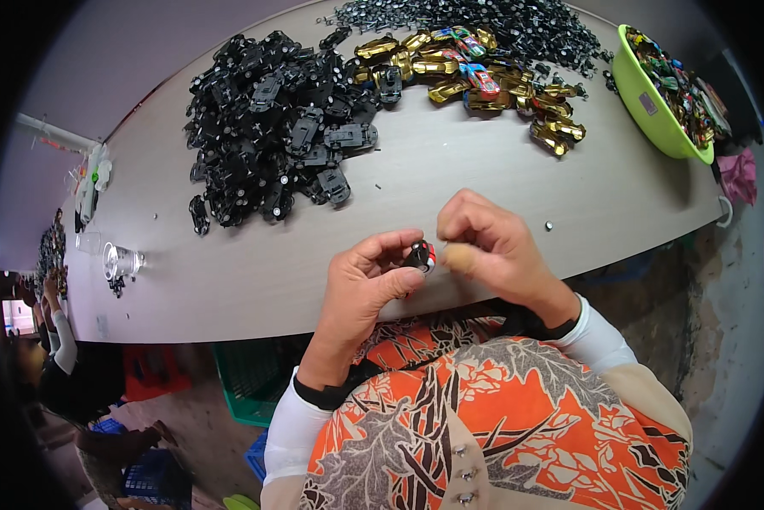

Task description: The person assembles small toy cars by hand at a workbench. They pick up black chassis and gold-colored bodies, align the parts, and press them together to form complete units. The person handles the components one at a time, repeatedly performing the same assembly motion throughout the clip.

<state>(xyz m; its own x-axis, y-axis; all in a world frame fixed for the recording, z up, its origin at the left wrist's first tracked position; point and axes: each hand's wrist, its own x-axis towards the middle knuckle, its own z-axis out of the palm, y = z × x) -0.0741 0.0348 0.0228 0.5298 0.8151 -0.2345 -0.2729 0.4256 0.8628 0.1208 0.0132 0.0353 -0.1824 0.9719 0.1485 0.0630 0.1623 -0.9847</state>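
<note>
Between the fingers and thumb of my left hand (366,279) is a small toy car (420,256), black underside toward me, with red and white showing at its right side. My right hand (497,251) is just to the right of the car, its fingers curled and the thumb pressed toward the index finger. A tan cover wraps that thumb. Whatever the pinch holds, if anything, is too small or blurred to make out. Beyond my hands lie a large heap of black toy car chassis (263,127) and a spread of gold toy car bodies (437,64), a few multicoloured.
Small dark and silvery parts (518,30) are piled at the far edge. A lime green basin (654,115) of colourful car bodies stands at the right. A clear cup (122,259) sits at the left, and a single tiny wheel (548,226) lies right. Another person (59,340) works at far left.
</note>
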